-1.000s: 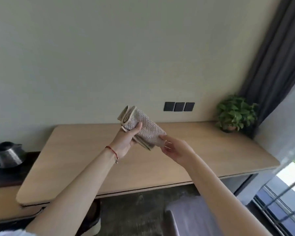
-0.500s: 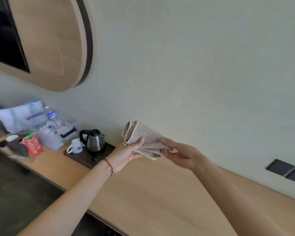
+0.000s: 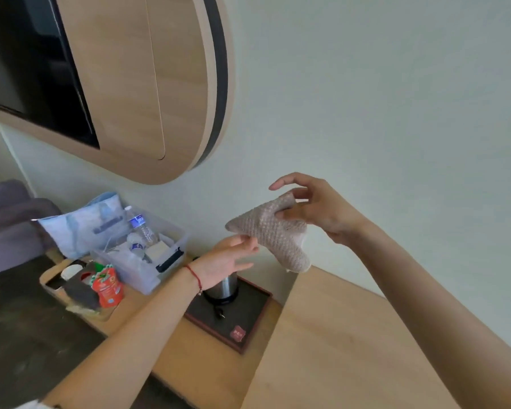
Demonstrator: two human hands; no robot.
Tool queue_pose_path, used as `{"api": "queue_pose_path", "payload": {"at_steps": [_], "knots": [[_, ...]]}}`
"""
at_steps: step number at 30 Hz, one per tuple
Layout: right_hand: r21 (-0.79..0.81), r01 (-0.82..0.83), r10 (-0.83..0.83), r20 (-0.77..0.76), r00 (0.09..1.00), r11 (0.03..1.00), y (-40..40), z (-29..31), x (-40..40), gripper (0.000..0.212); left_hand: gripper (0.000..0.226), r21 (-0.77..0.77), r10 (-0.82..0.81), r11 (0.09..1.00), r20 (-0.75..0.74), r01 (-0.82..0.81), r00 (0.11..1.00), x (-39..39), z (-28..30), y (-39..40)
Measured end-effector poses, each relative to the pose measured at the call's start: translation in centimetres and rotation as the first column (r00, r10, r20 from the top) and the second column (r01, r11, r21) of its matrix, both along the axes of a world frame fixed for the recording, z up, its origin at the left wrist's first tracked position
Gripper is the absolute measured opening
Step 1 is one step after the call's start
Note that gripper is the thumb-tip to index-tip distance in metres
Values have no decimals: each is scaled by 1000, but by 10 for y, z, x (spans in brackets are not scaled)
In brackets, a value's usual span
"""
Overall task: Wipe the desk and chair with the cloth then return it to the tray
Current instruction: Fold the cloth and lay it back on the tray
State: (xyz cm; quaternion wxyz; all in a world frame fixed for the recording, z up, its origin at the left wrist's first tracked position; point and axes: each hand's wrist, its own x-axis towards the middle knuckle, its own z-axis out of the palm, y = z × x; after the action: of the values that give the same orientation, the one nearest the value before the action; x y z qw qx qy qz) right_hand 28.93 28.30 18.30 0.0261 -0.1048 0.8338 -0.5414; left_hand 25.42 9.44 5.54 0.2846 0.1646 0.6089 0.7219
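A beige waffle-weave cloth hangs in the air above the light wooden desk, partly unfolded. My right hand pinches its upper corner between thumb and fingers. My left hand, with a red string at the wrist, grips its lower left edge. A wooden tray with rounded corners lies at the far left of the lower counter and holds cups and a red packet. A grey-purple chair stands at the left edge, partly cut off.
A steel kettle stands on a dark tray under my left hand. A clear plastic bin with a water bottle sits beside the wooden tray. A rounded wooden wall panel with a black screen hangs above.
My view has swung left from the desk and plant to the kettle and tray. The folded cloth has been pulled open, with my right hand raised and my left hand lower.
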Motion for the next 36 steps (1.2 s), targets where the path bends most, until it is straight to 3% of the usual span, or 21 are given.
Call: {"api": "queue_pose_path", "payload": {"at_steps": [3,5,8,12,14,18,22,25,30,33,36], "knots": [[17,-5,5,-25,1000,1000,-36,1,-39,46,127,119,-14,993,84,4,996,-48,5,-20],[34,53,-52,-39,998,998,-48,1,-63,47,110,123,-102,988,65,94,993,-73,12,-35],[-39,150,-148,61,987,988,-48,-7,-94,52,88,79,-95,993,82,89,992,-106,15,-54],[-83,258,-233,230,945,963,-40,-38,-120,23,45,53,-50,998,69,47,996,-141,10,-61],[-91,327,-295,258,920,941,-39,-58,-124,15,36,-3,4,1000,34,-4,999,-153,4,-60],[-183,328,-311,115,943,927,-41,-83,-129,6,36,36,-38,999,85,35,996,-166,-12,-54],[-33,280,-282,-89,955,959,-40,-82,-147,20,45,40,-97,995,230,90,968,-173,-19,-51],[50,280,-269,-160,950,959,-36,-84,-160,31,36,10,-55,999,184,54,981,-180,-24,-50],[-70,439,-442,-34,896,896,-35,-138,-163,33,20,6,110,994,138,-112,984,-196,-54,-46],[-164,522,-514,94,853,837,-37,-198,-162,30,41,-75,23,997,249,-5,968,-199,-109,-39],[-127,545,-525,158,836,829,-37,-261,-166,29,51,-113,-54,988,407,109,912,-202,-177,-30]]}}
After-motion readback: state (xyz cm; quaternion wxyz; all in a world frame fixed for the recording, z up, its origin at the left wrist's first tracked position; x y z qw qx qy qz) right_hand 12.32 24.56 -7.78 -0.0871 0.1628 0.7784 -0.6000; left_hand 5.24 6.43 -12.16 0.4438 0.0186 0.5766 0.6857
